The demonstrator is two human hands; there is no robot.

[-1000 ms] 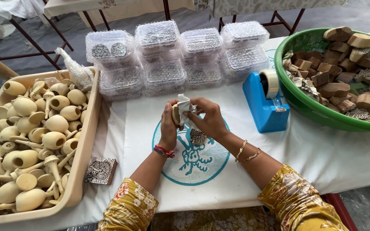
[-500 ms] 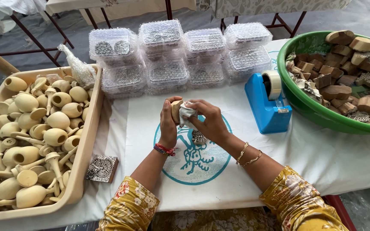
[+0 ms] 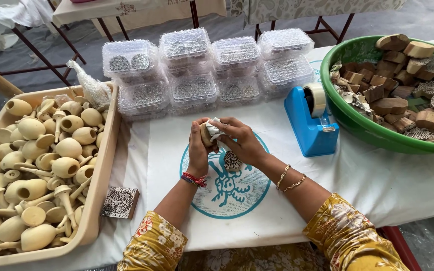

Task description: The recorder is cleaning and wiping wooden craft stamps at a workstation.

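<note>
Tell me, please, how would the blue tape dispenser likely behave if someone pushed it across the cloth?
The blue tape dispenser looks rigid with a broad flat base, so it would probably slide rather than tip. Standing on the white cloth, it might drag and wrinkle the fabric. Its weight cannot be judged.

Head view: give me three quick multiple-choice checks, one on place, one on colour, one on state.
1. Where is the tape dispenser?
A. inside the beige tray
B. between the clear boxes and the green basin
C. on the floor

2. What colour is the basin holding the wooden blocks?
A. green
B. red
C. white

3. What are the left hand and right hand doing?
A. resting flat and empty
B. holding a small wooden piece together
C. lifting the basin

Answers:
1 B, it stands on the cloth beside the basin's rim.
2 A, its rim is green.
3 B, both hands close around the piece, with white wrap at it.
</note>
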